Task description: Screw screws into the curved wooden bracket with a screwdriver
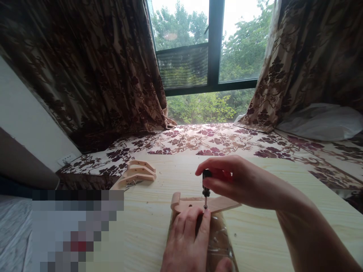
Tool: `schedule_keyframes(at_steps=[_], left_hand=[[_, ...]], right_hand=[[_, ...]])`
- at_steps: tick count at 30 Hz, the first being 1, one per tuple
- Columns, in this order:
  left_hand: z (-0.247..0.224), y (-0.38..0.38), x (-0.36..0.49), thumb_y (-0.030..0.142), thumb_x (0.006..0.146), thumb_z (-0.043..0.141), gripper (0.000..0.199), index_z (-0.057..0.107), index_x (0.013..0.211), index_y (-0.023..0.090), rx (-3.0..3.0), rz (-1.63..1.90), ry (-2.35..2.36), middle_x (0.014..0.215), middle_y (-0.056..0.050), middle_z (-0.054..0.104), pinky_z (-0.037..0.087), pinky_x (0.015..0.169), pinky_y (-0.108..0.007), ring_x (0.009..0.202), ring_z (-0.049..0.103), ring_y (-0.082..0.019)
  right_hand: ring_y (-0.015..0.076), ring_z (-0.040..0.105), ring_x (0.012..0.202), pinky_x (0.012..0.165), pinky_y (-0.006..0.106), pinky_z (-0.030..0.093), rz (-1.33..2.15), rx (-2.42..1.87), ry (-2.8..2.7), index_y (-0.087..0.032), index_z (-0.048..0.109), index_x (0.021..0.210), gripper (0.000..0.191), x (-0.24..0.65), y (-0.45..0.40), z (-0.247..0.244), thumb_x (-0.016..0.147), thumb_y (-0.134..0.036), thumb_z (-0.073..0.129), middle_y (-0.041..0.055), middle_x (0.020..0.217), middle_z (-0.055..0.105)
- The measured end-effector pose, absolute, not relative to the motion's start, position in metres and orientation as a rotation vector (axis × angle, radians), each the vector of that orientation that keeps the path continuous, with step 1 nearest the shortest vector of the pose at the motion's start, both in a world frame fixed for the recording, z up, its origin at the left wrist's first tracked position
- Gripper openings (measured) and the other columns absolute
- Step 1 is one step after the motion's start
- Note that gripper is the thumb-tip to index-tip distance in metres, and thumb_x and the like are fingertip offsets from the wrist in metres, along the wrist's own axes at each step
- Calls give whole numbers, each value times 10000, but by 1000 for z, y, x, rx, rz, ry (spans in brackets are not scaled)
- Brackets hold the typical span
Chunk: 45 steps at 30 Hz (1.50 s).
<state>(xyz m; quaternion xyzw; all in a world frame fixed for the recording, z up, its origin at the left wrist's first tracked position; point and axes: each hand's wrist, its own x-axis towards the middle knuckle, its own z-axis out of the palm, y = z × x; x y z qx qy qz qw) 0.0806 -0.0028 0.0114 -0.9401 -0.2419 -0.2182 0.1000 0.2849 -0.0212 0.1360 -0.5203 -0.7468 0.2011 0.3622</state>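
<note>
- The right hand (236, 181) is closed around the black handle of a screwdriver (206, 192), fingers curled near its top.
- The screwdriver stands nearly upright, its shaft pointing down at the wooden part (219, 204), close to the left hand's index fingertip.
- The left hand (184, 238) lies palm down, its fingers reaching the wooden part and its thumb apart; whether it grips or only presses, I cannot tell.
- The wooden part lies crosswise around the middle of the desk (255, 241), with a rounded end on the left and a dark hole beside the fingers.
- A brown, shiny slab (221, 241) lies under the left hand, on the near side of the wooden part.
- Curved pieces (141, 176) of wood sit by the far left corner of the desk, with loose screws (132, 184) just beside them.
- Beyond the far edge spreads a floral cloth (221, 141).
</note>
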Motion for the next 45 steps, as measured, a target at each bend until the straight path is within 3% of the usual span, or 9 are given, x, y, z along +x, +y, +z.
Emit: schedule_keyframes(at_steps=[11, 15, 20, 27, 36, 45], left_hand=[[9, -6, 83, 482, 770, 616, 743, 364, 1404, 187, -2812, -637, -790, 1307, -117, 521, 462, 974, -410, 1190, 488, -302], [13, -6, 81, 520, 801, 566, 698, 395, 1383, 174, -2787, -647, -726, 1289, -112, 545, 487, 950, -397, 1166, 519, -291], [13, -5, 81, 532, 798, 568, 706, 395, 1384, 180, -2770, -639, -720, 1285, -112, 543, 493, 944, -384, 1167, 521, -290], [10, -3, 81, 504, 801, 575, 741, 336, 1413, 163, -2783, -615, -705, 1301, -126, 511, 489, 943, -393, 1176, 500, -295], [16, -4, 85, 532, 763, 600, 711, 455, 1332, 131, -2726, -707, -666, 1215, -135, 582, 521, 876, -384, 1102, 550, -293], [11, -4, 81, 525, 792, 575, 732, 373, 1390, 155, -2745, -626, -674, 1281, -129, 533, 509, 912, -384, 1150, 523, -290]], right_hand=[[82, 461, 565, 501, 196, 357, 480, -1366, -1877, -175, 634, 844, 194, 289, -14, 129, 879, -328, 520, -14, 662, 585], [74, 432, 521, 468, 188, 337, 529, -1342, -1913, -183, 672, 913, 167, 287, -20, 135, 860, -281, 548, -30, 601, 561], [82, 470, 565, 489, 191, 371, 579, -1302, -1920, -166, 680, 946, 210, 284, -20, 138, 867, -300, 538, 10, 723, 631], [84, 467, 567, 505, 200, 359, 420, -1354, -1868, -158, 644, 849, 238, 289, -11, 129, 893, -345, 503, 0, 658, 588], [74, 460, 574, 512, 183, 369, 515, -1299, -1972, -210, 688, 973, 183, 283, -22, 138, 844, -245, 563, -26, 675, 589], [72, 446, 564, 502, 189, 353, 411, -1392, -1895, -179, 643, 847, 188, 288, -15, 131, 872, -329, 531, -22, 659, 587]])
